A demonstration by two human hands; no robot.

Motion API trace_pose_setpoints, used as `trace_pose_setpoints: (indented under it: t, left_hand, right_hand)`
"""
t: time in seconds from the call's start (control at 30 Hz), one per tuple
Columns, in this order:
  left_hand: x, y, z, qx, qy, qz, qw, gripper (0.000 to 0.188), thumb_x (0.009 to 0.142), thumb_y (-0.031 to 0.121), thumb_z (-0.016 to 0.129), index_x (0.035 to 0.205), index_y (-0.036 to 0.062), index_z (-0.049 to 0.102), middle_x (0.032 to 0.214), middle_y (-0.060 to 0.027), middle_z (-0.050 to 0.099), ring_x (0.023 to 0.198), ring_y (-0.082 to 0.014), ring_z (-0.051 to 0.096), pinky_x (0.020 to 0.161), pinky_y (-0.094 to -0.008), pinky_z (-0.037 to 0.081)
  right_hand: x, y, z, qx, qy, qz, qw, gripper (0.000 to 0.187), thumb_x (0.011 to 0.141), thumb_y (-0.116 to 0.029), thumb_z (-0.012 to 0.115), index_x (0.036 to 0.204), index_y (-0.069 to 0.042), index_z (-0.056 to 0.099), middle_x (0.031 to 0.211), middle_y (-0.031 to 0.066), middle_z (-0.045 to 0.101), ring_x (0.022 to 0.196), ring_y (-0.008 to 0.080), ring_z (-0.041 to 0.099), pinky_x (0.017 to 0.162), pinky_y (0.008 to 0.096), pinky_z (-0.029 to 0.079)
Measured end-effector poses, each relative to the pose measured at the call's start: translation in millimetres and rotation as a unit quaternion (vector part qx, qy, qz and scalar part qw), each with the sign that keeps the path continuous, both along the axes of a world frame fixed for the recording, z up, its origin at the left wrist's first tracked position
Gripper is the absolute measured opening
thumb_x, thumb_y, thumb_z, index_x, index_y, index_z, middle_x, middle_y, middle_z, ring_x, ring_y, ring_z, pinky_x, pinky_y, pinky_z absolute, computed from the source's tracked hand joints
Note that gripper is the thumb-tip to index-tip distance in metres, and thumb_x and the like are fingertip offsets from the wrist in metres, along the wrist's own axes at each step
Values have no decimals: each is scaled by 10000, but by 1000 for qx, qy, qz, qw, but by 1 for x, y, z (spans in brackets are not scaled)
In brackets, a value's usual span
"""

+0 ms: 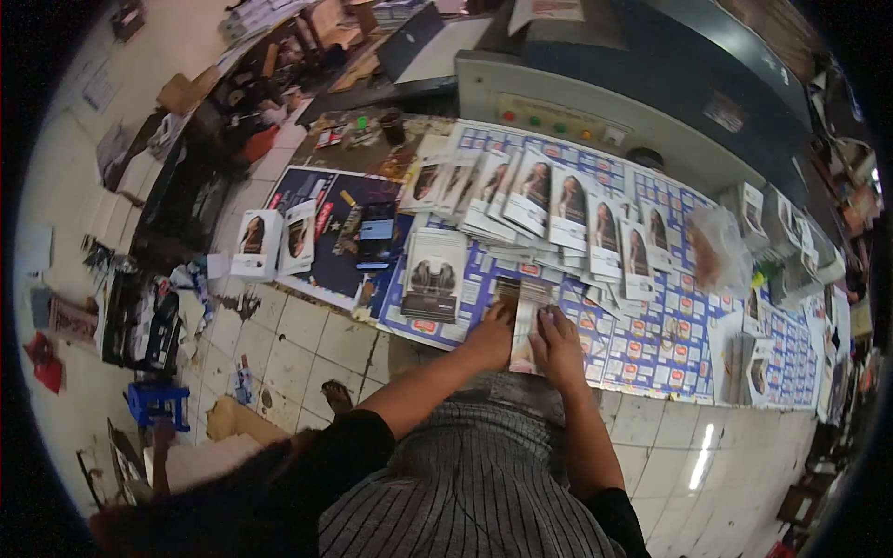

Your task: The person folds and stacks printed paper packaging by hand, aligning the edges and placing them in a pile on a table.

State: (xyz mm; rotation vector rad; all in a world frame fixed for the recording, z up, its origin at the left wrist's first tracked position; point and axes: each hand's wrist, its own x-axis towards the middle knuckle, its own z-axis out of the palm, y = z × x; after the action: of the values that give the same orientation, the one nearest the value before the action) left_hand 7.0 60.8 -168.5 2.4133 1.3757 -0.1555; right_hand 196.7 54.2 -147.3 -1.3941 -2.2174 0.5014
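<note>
At the table's near edge, a narrow stack of folded leaflets [523, 327] lies between my two hands. My left hand [491, 338] grips its left side, with the fingertips partly hidden against the dark upper part. My right hand [558, 348] closes on the right side, fingers bent over the edge and thumb near the pale face. Just left of my left hand sits a neat pile of leaflets [433, 276] with a dark picture on the top one. Beyond both hands, overlapping piles of white leaflets [535, 197] with a person's picture fan across the table.
A black phone [376, 234] rests on a dark printed sheet, left of the piles. Two small leaflet stacks [256, 244] stand farther left. A clear plastic bag [718, 249] and more bundles [798, 244] are at the right. A grey machine [595, 112] with coloured buttons borders the far side.
</note>
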Motion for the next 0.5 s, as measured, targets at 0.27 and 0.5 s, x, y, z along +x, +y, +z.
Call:
trace_pose_setpoints:
  t: [0.27,0.5]
  left_hand:
    - [-31,-3,5,147,-101,147,973,580,933,238,550,1444,-8,432,1546,-188,369,1443,-321,333,1195,-508,195]
    - [-46,-13,-3,189,-54,125,972,511,1000,226,470,1454,-6,427,1544,-152,383,1452,-325,293,1170,-512,197]
  right_hand:
    - [-10,-2,-10,-8,-15,14,1000,651,986,-446,515,1468,-18,421,1540,251,335,1402,430,340,1144,521,264]
    - [-25,6,-10,13,-95,43,994,720,979,-534,488,1515,-73,351,1577,236,273,1456,430,249,1176,534,200]
